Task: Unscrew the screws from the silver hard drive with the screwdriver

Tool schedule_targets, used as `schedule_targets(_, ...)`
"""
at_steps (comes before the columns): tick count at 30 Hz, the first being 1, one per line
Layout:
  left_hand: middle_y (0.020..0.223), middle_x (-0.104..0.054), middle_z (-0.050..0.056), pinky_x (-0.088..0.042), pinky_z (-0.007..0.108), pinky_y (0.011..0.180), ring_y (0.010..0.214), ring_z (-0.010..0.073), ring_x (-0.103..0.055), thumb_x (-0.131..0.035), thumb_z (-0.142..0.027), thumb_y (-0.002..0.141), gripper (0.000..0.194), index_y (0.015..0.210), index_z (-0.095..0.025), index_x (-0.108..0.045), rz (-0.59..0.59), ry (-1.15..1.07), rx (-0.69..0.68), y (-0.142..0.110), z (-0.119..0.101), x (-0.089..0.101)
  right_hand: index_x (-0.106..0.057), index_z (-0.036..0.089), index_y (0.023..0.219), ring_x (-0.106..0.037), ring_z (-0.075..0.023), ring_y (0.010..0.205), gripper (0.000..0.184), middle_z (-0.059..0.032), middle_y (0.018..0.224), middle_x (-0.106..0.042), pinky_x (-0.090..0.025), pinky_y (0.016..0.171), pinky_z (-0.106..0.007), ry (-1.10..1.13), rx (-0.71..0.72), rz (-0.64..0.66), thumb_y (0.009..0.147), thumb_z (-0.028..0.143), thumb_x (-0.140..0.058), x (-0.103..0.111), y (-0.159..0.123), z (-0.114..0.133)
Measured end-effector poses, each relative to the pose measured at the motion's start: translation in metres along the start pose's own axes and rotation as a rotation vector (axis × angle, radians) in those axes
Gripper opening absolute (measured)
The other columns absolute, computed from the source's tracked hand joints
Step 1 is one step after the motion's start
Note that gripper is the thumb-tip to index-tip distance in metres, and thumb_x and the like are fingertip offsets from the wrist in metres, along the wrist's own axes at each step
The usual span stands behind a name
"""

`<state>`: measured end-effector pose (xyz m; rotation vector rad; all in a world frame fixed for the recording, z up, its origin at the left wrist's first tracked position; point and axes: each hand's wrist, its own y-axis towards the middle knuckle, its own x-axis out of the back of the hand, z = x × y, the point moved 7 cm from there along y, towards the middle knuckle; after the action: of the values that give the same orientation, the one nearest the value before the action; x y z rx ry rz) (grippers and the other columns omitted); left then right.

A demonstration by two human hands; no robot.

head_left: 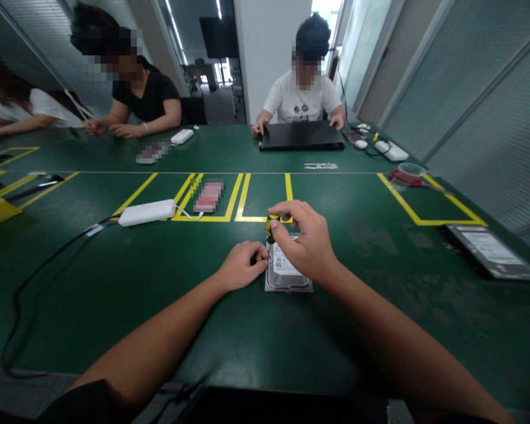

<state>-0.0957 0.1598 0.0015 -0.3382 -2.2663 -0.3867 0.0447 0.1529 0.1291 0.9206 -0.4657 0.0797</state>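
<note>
A silver hard drive (288, 284) with a white label lies flat on the green table in front of me. My right hand (308, 240) is closed around the handle of a short yellow-and-black screwdriver (271, 229). The screwdriver stands upright, its shaft pointing down at the drive's left edge; I cannot tell whether its tip touches a screw. At that same edge, my left hand (242, 266) has thumb and fingers pinched together close to the shaft. What those fingers hold, if anything, is hidden. My right hand covers part of the drive's upper right side.
A white power strip (148, 212) with a black cable lies left, beside a phone (209, 196). At right are a clear cup (410, 176), red-handled pliers (417, 180) and a flat metal-cased device (497, 252). Across the table, a person holds a black panel (302, 136); others sit left.
</note>
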Motion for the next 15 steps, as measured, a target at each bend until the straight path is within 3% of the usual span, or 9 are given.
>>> schedule_targets(5,0.073,-0.059,-0.002,-0.036,0.029,0.067,0.072,0.0168,-0.051,-0.059,-0.028,0.082,0.009,0.081,-0.019,-0.056,0.011,-0.025,0.008,0.0,-0.0008,-0.0003,-0.064,0.017,0.092,-0.056,-0.0143,0.086,0.008,-0.0027,0.09,-0.062,-0.044,0.074,-0.029,0.002,0.007,-0.004,0.086,0.023,-0.065,0.0012,0.0018,0.0009)
schedule_targets(15,0.073,-0.059,-0.002,-0.036,0.029,0.068,0.072,0.0169,-0.051,-0.06,-0.028,0.082,0.01,0.081,-0.019,-0.056,0.013,-0.01,0.013,-0.0002,-0.0005,0.0004,-0.063,0.018,0.094,-0.057,-0.0136,0.082,0.009,-0.001,0.09,-0.066,-0.043,0.072,-0.029,-0.013,-0.002,-0.007,0.085,0.018,-0.062,0.0008,0.0011,-0.0003)
